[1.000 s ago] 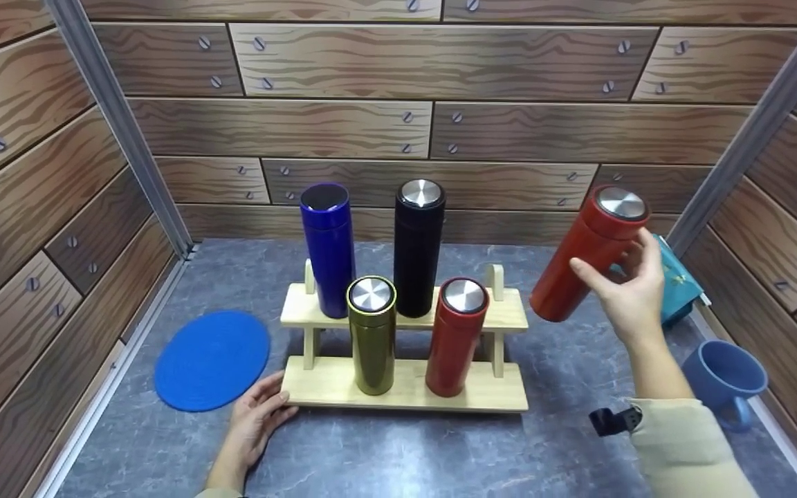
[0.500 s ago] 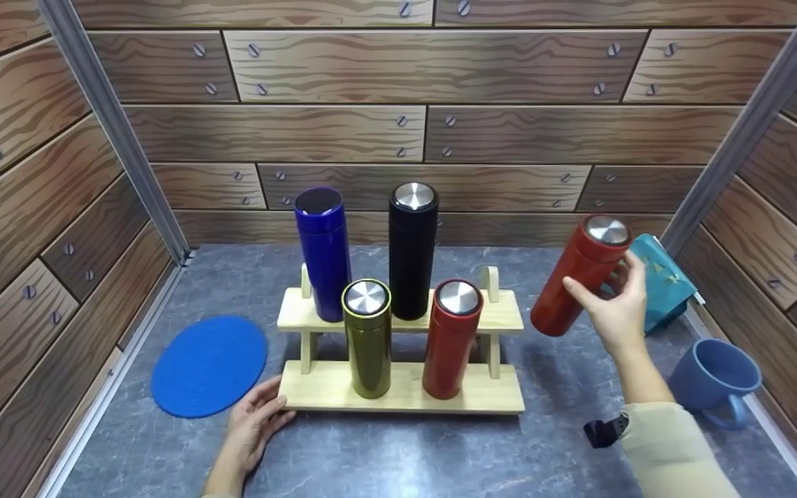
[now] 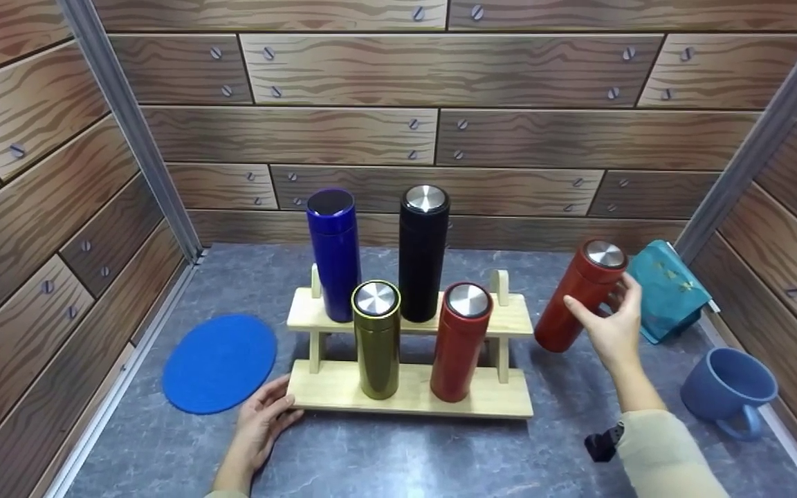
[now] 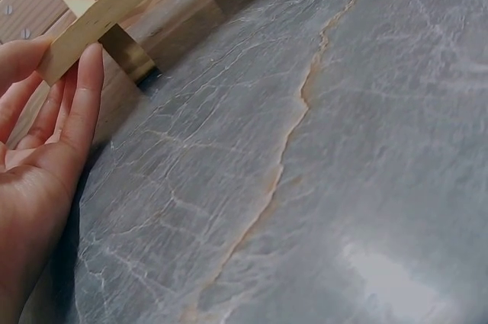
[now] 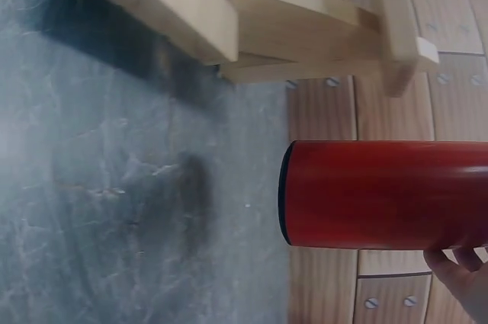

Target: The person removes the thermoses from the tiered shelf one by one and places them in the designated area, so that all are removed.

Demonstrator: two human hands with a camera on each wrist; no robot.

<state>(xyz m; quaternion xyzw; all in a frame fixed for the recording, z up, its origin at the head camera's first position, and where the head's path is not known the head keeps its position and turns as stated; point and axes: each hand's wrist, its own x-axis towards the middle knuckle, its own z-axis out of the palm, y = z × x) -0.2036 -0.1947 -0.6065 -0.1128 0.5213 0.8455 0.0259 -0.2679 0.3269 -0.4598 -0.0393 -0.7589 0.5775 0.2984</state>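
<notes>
A red thermos [image 3: 580,297] with a steel-topped lid is gripped in my right hand [image 3: 613,328], right of the two-tier wooden rack [image 3: 509,398]. It leans, top to the right. The right wrist view shows the thermos's [image 5: 381,194] dark base, apart from its shadow on the table. My left hand [image 3: 260,422] pinches the left end of the rack's lower board [image 4: 84,42] between thumb and fingers. A blue thermos [image 3: 335,256] and a black thermos [image 3: 422,256] stand on the upper board. On the lower board stand an olive-green thermos [image 3: 378,353] and another red thermos [image 3: 459,353].
A round blue mat [image 3: 220,363] lies left of the rack. Far right are a teal pouch [image 3: 668,290] and a blue mug [image 3: 717,387]. Wood-patterned walls [image 3: 433,135] enclose the grey marbled table [image 3: 398,460] at the back and both sides.
My right hand has lowered the red thermos toward the table, and the thermos has become somewhat more upright. My left hand stays at the rack's left end. The camera view has shifted slightly.
</notes>
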